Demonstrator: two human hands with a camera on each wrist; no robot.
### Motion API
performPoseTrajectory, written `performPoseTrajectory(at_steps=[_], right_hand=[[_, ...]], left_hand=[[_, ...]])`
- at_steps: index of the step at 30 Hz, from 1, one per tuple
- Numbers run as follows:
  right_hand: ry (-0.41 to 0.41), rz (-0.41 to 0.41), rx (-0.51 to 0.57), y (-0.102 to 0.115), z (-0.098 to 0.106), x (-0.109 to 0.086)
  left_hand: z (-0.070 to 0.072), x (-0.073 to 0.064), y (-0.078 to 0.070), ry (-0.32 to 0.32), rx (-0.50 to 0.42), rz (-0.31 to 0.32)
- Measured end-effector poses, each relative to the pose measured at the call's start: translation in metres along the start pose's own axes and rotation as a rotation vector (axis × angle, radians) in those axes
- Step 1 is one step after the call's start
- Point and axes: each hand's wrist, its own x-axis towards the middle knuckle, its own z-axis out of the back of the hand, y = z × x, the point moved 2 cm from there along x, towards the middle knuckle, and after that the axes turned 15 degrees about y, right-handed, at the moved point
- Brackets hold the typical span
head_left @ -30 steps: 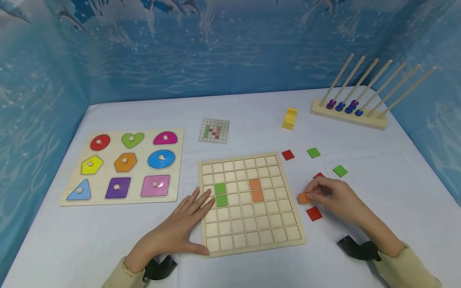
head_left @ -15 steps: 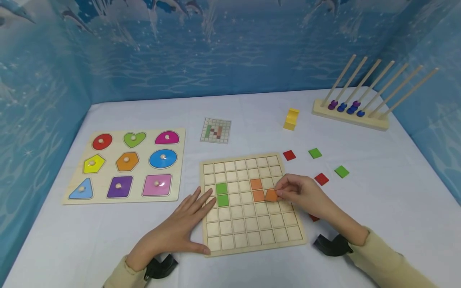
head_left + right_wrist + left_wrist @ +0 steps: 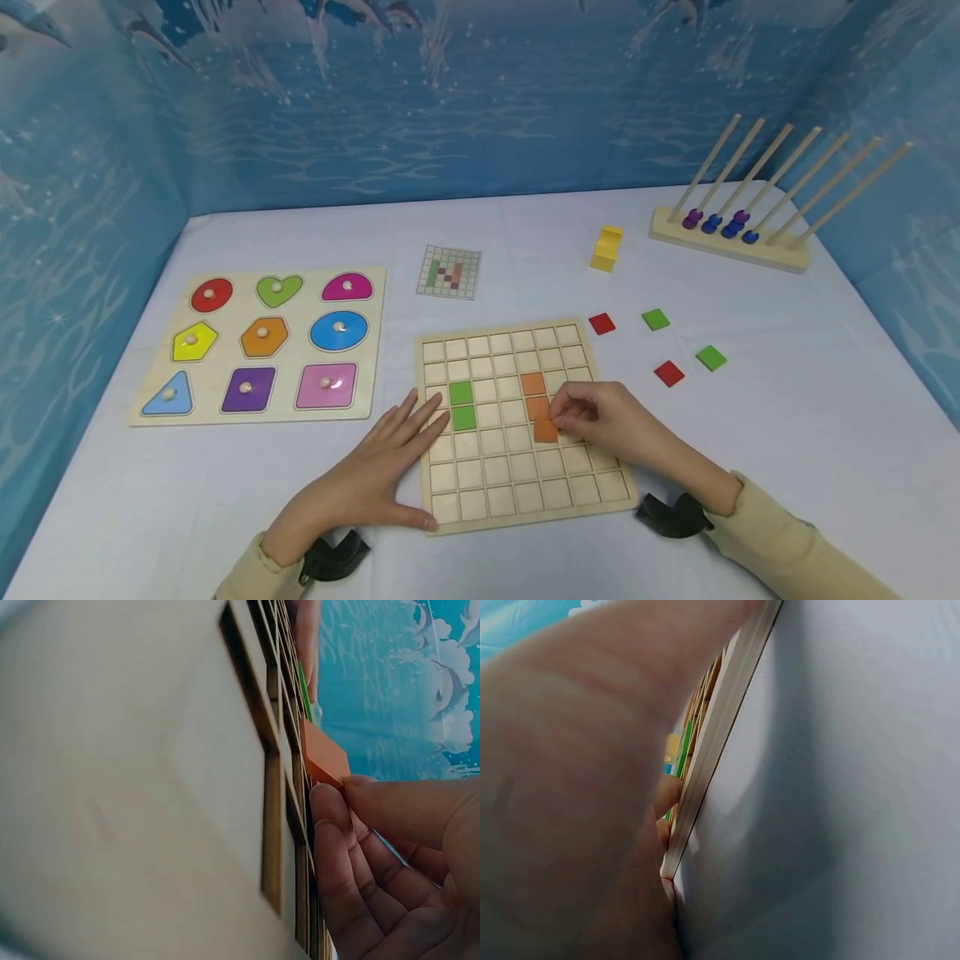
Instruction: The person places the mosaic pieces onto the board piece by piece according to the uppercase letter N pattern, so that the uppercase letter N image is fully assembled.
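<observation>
A wooden grid board (image 3: 510, 492) lies in the middle of the table. Two green tiles (image 3: 462, 405) fill cells on its left side, and two orange tiles (image 3: 533, 384) sit one below the other right of centre. My right hand (image 3: 603, 417) pinches a third orange tile (image 3: 546, 430) by its right edge, just below those two. In the right wrist view this orange tile (image 3: 324, 754) is tilted, between thumb and fingertips, close over the cells. My left hand (image 3: 375, 475) is spread, its fingertips and thumb resting along the board's left edge.
Two red tiles (image 3: 669, 373) and two green tiles (image 3: 711, 358) lie right of the board. Behind it are a small pattern card (image 3: 448, 272) and a yellow block (image 3: 606, 249). A knobbed shape puzzle (image 3: 300, 421) lies left, a pegged bead stand (image 3: 727, 243) back right.
My right hand has picked the orange tile off the table and carried it left onto the board, beneath the other orange tiles. My left hand has stayed in place.
</observation>
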Motion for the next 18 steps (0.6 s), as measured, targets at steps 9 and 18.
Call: performPoseTrajectory(at_steps=[9,18], right_hand=[[0.023,0.09,-0.049,0.0002,-0.001,0.0005],[-0.002,0.095,-0.12,-0.0018,-0.0004,0.0009]], left_hand=[[-0.0001,0.0001,0.0003,0.01,-0.014,0.01],[0.001,0.0003,-0.0012,0.026,-0.016,0.022]])
